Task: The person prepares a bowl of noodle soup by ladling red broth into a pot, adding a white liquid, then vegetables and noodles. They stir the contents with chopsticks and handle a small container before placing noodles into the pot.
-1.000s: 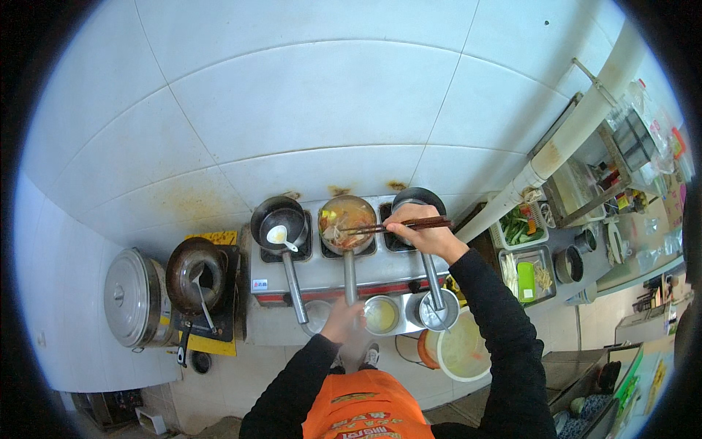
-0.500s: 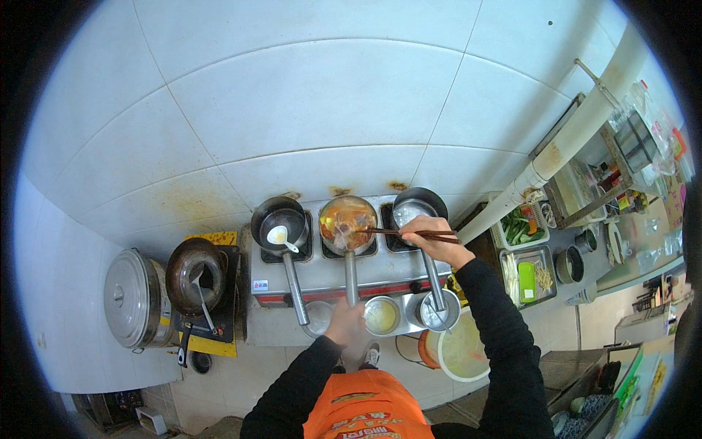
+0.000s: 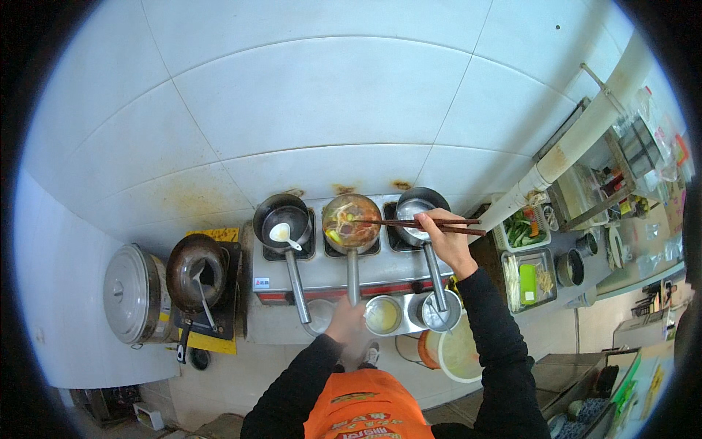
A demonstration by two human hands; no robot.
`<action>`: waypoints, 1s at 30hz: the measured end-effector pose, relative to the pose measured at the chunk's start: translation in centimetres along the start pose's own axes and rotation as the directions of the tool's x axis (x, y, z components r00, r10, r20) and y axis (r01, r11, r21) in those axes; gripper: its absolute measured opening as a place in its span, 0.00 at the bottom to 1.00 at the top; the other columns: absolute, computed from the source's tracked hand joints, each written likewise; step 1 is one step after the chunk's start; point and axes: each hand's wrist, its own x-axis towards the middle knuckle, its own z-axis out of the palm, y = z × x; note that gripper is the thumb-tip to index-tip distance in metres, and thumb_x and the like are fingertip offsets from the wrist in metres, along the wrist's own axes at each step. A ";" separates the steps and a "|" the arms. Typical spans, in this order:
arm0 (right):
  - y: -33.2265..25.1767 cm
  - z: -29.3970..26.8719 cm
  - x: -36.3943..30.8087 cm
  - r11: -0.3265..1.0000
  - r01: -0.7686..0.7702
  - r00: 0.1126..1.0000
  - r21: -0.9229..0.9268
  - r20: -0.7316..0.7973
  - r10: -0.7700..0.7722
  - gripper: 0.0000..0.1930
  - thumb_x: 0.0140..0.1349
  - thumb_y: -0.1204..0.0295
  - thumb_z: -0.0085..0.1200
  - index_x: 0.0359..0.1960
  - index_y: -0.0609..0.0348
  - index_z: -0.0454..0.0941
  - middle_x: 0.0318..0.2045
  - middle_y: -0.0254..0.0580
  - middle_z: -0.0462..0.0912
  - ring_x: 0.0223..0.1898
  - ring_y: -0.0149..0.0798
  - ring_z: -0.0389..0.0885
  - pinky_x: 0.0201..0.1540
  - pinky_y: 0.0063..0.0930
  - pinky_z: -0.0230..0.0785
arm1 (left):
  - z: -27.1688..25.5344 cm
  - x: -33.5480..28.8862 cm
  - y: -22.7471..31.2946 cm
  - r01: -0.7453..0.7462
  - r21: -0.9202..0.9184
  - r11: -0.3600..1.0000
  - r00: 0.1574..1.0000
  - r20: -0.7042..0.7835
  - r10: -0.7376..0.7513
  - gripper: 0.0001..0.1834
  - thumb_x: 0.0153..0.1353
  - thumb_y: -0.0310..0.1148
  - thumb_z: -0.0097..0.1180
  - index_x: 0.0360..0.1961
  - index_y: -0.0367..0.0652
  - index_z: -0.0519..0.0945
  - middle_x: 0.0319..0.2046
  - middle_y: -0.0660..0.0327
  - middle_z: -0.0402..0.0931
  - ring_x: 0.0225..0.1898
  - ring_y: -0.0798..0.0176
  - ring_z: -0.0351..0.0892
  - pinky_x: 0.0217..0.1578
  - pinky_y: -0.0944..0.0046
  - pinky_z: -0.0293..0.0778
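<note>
My left hand (image 3: 346,320) is closed round the metal handle of the middle saucepan (image 3: 353,272), which sits on the stove. Reddish broth with noodles and green and yellow pieces (image 3: 349,223) fills that pan. In my right hand (image 3: 447,240) is a pair of long brown chopsticks (image 3: 409,222), their tips in the broth. The left saucepan (image 3: 296,282) holds a white spoon (image 3: 284,233) and dark liquid. A third saucepan (image 3: 433,267), on the right burner, is partly behind my right hand and the chopsticks.
Metal bowls (image 3: 383,315) line the stove's front edge. A wok (image 3: 196,272) with a ladle and a big lidded pot (image 3: 128,294) stand left. On the right are a basket of greens (image 3: 524,228), a food tray (image 3: 537,278), a pipe (image 3: 559,162) and a floor bucket (image 3: 461,355).
My right hand has shifted slightly right, and the chopsticks now lie more level and spread apart, their tips moved within the broth. My left hand stays on the handle.
</note>
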 end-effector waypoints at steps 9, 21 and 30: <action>-2.1 1.3 0.5 0.994 0.098 0.994 -0.040 0.045 -0.096 0.10 0.68 0.70 0.60 0.32 0.66 0.85 0.29 0.50 0.86 0.33 0.48 0.83 0.38 0.39 0.75 | -0.2 0.0 -0.3 -0.005 0.005 1.000 1.000 -0.008 0.005 0.16 0.62 0.23 0.52 0.51 0.40 0.68 0.25 0.63 0.70 0.19 0.66 0.71 0.17 0.63 0.70; -2.0 4.8 2.9 0.934 0.343 0.906 -0.104 0.300 -0.299 0.12 0.70 0.65 0.57 0.38 0.62 0.86 0.35 0.51 0.85 0.37 0.53 0.83 0.40 0.40 0.77 | -0.1 -0.1 0.2 0.004 0.041 0.999 1.000 0.012 -0.004 0.18 0.59 0.21 0.51 0.51 0.39 0.68 0.24 0.63 0.69 0.19 0.67 0.70 0.17 0.64 0.69; -3.4 0.3 4.3 0.928 0.304 0.922 -0.217 0.313 -0.229 0.11 0.70 0.67 0.59 0.36 0.64 0.85 0.32 0.48 0.83 0.33 0.49 0.82 0.38 0.38 0.76 | -0.3 0.4 -0.5 -0.027 0.053 0.998 1.000 0.002 0.027 0.18 0.60 0.22 0.51 0.52 0.39 0.67 0.24 0.64 0.69 0.19 0.67 0.71 0.16 0.64 0.69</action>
